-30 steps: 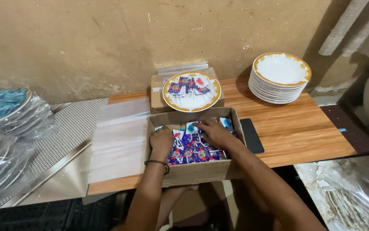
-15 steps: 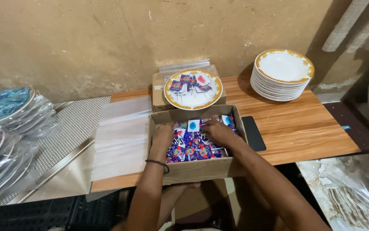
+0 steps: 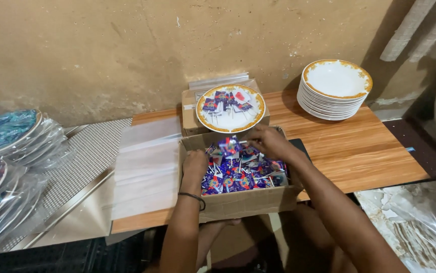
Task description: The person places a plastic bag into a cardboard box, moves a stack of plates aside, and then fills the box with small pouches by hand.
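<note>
Reaching into the cardboard box (image 3: pixel 243 202) at the tabletop's front edge, the right hand (image 3: pixel 268 142) pinched one small blue packet (image 3: pixel 229 146), lifted just above the heap of packets (image 3: pixel 240 174). The left hand (image 3: pixel 195 166) rested loosely curled on the heap, grasping nothing clearly. The gold-rimmed plate (image 3: pixel 230 108), already bearing packets, lay directly behind the box, nearer the right hand.

stack of white gold-rimmed plates (image 3: pixel 336 90) at back right of wooden table (image 3: pixel 364 151) | clear plastic sheets (image 3: pixel 147 167) at left | wrapped plates (image 3: pixel 5 151) far left
</note>
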